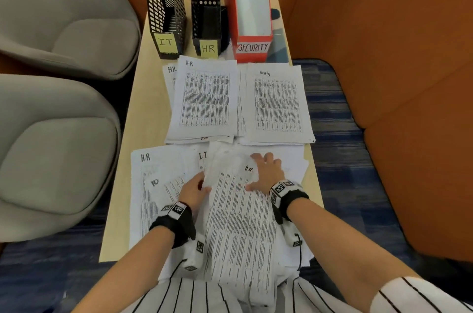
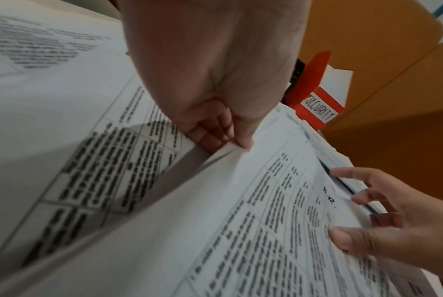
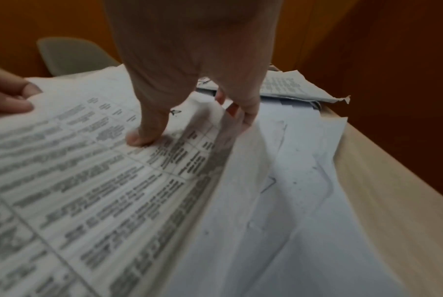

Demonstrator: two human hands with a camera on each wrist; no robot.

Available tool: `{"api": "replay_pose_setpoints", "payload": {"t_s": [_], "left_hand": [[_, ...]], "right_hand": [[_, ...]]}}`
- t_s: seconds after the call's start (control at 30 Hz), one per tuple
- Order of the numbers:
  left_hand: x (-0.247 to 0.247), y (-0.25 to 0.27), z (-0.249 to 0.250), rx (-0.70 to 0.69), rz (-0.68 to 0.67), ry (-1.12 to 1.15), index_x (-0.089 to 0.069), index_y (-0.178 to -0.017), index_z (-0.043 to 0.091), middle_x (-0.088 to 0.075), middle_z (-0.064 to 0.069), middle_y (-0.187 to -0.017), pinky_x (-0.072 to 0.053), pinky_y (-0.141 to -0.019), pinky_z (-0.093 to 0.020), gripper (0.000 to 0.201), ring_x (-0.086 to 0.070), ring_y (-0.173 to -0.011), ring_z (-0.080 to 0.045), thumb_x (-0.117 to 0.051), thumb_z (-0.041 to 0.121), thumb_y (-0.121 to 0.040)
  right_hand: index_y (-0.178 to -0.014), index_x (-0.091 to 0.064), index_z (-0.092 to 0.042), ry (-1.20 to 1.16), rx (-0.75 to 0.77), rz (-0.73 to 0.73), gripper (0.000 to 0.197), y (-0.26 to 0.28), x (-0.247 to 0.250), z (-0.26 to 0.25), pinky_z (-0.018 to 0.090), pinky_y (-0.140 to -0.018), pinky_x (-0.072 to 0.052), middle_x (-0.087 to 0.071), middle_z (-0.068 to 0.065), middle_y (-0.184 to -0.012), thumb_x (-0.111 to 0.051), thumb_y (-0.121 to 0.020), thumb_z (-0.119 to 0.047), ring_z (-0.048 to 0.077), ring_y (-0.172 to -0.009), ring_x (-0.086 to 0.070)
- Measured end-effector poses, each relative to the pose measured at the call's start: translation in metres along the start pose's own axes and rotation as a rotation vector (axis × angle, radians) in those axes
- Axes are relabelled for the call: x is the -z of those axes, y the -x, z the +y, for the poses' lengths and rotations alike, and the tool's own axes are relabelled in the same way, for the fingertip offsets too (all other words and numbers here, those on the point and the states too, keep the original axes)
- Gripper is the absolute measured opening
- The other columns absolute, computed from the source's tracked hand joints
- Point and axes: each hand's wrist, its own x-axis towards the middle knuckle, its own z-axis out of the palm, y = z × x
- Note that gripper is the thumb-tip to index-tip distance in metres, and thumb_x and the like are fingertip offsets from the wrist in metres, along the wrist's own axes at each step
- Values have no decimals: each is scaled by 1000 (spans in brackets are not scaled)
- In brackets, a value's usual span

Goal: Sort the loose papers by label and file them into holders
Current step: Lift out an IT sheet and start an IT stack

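A printed sheet marked H.R. (image 1: 240,223) is lifted off the loose papers at the near end of the table. My left hand (image 1: 202,184) pinches its left edge between thumb and fingers (image 2: 240,140). My right hand (image 1: 261,171) grips its top right corner, thumb (image 3: 141,136) on the print and fingers (image 3: 243,112) curled under the edge. At the far end stand the black IT holder (image 1: 166,5), the black HR holder (image 1: 206,5) and the red SECURITY holder (image 1: 252,5). In front of them lie an H.R pile (image 1: 204,100) and a Security pile (image 1: 277,105).
More loose sheets lie beneath the held one, one marked H.R (image 1: 146,184), one I.T (image 1: 203,156). Two grey chairs (image 1: 58,148) stand left of the narrow wooden table (image 1: 148,97). An orange padded wall (image 1: 396,56) runs along the right.
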Motion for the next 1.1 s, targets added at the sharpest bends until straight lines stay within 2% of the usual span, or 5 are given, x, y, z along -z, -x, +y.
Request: {"api": "replay_pose_setpoints", "payload": {"t_s": [0.17, 0.37, 0.57, 0.97, 1.1], "left_hand": [[14, 5, -8, 71, 45, 60, -32, -69, 17, -34, 0, -67, -25, -66, -29, 30, -34, -72, -17, -49, 8, -93], [23, -3, -9, 246, 69, 278, -39, -95, 16, -47, -11, -88, -41, -73, -33, 18, -47, -76, -20, -48, 1, -90], [25, 8, -9, 36, -25, 78, -34, -118, 28, -59, -13, -89, -49, -68, -38, 43, -60, -76, -31, -47, -1, -88], [27, 9, -1, 170, -210, 384, -61, -75, 17, -64, -5, -81, -43, -64, -28, 37, -57, -77, -22, -35, -5, -89], [24, 4, -8, 135, -47, 328, -61, -99, 16, -59, -9, -111, -43, -88, -34, 24, -54, -103, -26, -45, 1, -88]], "right_hand": [[-148, -22, -21, -146, 99, 93, 104, 7, -7, -18, 41, -107, -37, -20, 13, -139, -84, -67, -39, 30, -121, -32], [-86, -62, -11, -246, 303, -55, 12, 15, 17, -49, 36, -87, -52, -64, 11, -96, -54, -81, -3, 24, -86, -58], [-140, -39, -15, -45, 221, -413, 59, 25, 15, -36, 38, -103, -40, -49, 6, -136, -62, -86, -15, 27, -127, -47], [-96, -64, -7, -31, 345, -70, 19, 16, 9, -17, 39, -92, -46, -51, 8, -123, -56, -78, -7, 29, -110, -52], [-99, -61, -6, -141, 332, -92, 20, 20, 6, -27, 33, -87, -47, -47, -1, -102, -54, -81, -6, 22, -91, -47]]}}
